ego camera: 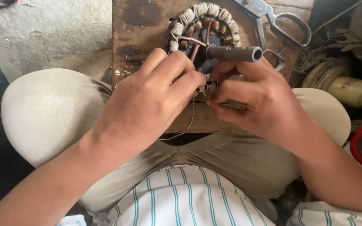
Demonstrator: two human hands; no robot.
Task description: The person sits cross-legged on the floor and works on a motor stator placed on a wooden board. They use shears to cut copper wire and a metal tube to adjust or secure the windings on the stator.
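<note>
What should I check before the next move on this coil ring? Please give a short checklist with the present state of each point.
1. Stator ring rests on the wooden board: ok.
2. Left hand and right hand both at the ring's near edge: ok.
3. Thin thread pinched in the fingers: cannot tell, fingertips hide it.
4. Thread hangs loose, without knots: ok.
5. Scissors lie apart from both hands: ok.
6. Metal shaft clear of the fingers: not ok, it lies against the right hand.

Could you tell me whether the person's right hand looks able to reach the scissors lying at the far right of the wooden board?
Probably yes. The scissors lie just beyond the right hand with nothing between them, but that hand is pinching thread at the stator and would have to let go first.
</note>
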